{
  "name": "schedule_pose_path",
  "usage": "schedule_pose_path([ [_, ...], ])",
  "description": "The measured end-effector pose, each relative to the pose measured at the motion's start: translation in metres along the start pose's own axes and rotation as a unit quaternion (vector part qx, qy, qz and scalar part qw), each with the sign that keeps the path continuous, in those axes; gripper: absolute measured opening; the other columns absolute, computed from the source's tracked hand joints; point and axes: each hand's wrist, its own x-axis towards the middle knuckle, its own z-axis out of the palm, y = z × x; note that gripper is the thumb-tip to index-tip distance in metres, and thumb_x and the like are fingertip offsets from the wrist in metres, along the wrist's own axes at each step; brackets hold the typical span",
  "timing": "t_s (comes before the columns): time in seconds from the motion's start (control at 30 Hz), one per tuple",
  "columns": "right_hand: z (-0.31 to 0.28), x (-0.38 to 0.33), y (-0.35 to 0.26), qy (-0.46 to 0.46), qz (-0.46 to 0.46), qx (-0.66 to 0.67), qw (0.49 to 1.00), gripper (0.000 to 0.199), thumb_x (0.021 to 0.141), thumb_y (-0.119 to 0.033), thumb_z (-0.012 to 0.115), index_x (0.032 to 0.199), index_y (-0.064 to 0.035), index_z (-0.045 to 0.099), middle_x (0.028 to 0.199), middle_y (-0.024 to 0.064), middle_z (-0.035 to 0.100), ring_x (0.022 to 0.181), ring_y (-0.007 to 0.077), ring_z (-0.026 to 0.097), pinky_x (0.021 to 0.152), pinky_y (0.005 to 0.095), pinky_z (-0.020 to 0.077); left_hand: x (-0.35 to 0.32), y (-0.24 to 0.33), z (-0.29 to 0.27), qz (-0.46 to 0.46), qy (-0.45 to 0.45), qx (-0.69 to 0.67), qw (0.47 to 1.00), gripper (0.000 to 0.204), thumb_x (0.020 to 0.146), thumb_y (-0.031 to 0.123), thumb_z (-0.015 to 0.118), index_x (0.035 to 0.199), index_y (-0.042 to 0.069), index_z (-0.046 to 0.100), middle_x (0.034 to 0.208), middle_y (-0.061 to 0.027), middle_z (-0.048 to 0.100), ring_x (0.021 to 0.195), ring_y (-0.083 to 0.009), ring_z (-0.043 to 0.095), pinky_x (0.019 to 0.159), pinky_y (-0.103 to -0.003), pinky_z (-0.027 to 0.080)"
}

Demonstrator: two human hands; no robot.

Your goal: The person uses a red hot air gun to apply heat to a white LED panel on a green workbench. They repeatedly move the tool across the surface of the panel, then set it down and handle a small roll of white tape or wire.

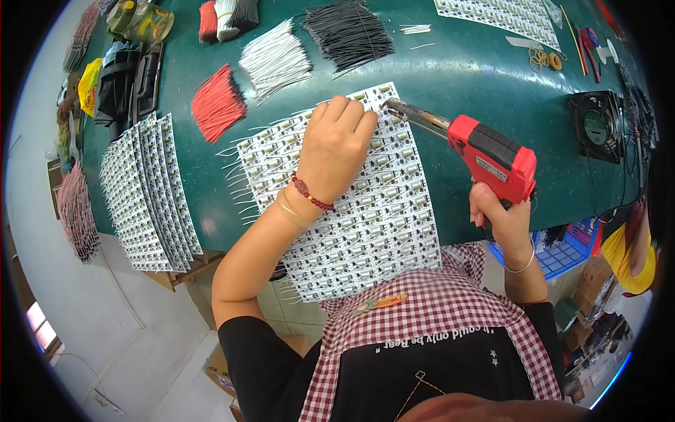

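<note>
A large white circuit board panel [365, 225] with rows of small components lies across the table edge, its near end against my checked apron. Thin white wires stick out along its left edge. My right hand [500, 211] is wrapped round the handle of a red and black soldering gun [492, 151]. The gun's metal tip points left and meets the panel near its far right corner. Over the panel's upper part, my left hand [337, 144] is closed, fingers curled down close to the tip. What its fingertips pinch is hidden under the hand.
Beyond the panel lie piles of red wires [219, 103], white wires [275, 58] and black wires [348, 34]. Several stacked panels [144, 197] overhang the table's left edge. A black fan [596, 126] stands at right, above a blue basket [555, 253]. Another panel [503, 17] lies far right.
</note>
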Motion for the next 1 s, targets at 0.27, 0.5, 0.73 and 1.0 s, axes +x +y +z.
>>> schedule_pose_path([
  [0.27, 0.0026, -0.0008, -0.0019, 0.004, 0.011, -0.012, 1.0, 0.017, 0.083, -0.011, 0.07, 0.093, -0.0008, 0.061, 0.063, -0.0004, 0.057, 0.048, 0.0051, 0.051, 0.044, 0.0201, 0.0415, 0.0023, 0.0015, 0.0007, -0.001, -0.001, -0.007, 1.0, 0.008, 0.065, 0.002, 0.059, 0.07, 0.005, 0.054, 0.072, -0.0064, 0.048, 0.074, -0.0221, 0.049, 0.067, -0.033, 0.043],
  [0.5, 0.0037, -0.0027, -0.0061, 0.011, 0.009, -0.01, 1.0, 0.018, 0.083, -0.011, 0.071, 0.093, -0.0007, 0.06, 0.062, -0.0005, 0.057, 0.047, 0.005, 0.051, 0.044, 0.0203, 0.0414, 0.0021, 0.0018, -0.0004, -0.003, -0.012, -0.009, 1.0, 0.01, 0.065, 0.001, 0.06, 0.074, 0.004, 0.057, 0.072, -0.0069, 0.048, 0.073, -0.0225, 0.049, 0.066, -0.033, 0.043],
  [0.73, 0.0025, -0.002, 0.002, 0.004, 0.003, -0.028, 1.0, 0.019, 0.083, -0.012, 0.072, 0.093, -0.0006, 0.06, 0.062, -0.0005, 0.057, 0.048, 0.0048, 0.051, 0.043, 0.0202, 0.0414, 0.0024, 0.0024, -0.0008, -0.004, 0.0, -0.019, 1.0, 0.017, 0.065, -0.003, 0.06, 0.082, 0.004, 0.062, 0.071, -0.0069, 0.048, 0.07, -0.0231, 0.049, 0.064, -0.034, 0.043],
  [1.0, 0.0053, -0.0045, -0.006, 0.025, 0.001, 0.009, 1.0, 0.016, 0.083, -0.01, 0.071, 0.092, -0.0012, 0.061, 0.063, 0.0002, 0.057, 0.049, 0.0053, 0.052, 0.044, 0.0205, 0.0419, 0.0035, 0.0035, -0.0016, -0.004, -0.009, -0.012, 1.0, 0.019, 0.064, -0.003, 0.059, 0.081, 0.004, 0.062, 0.071, -0.0067, 0.048, 0.07, -0.023, 0.049, 0.064, -0.034, 0.043],
])
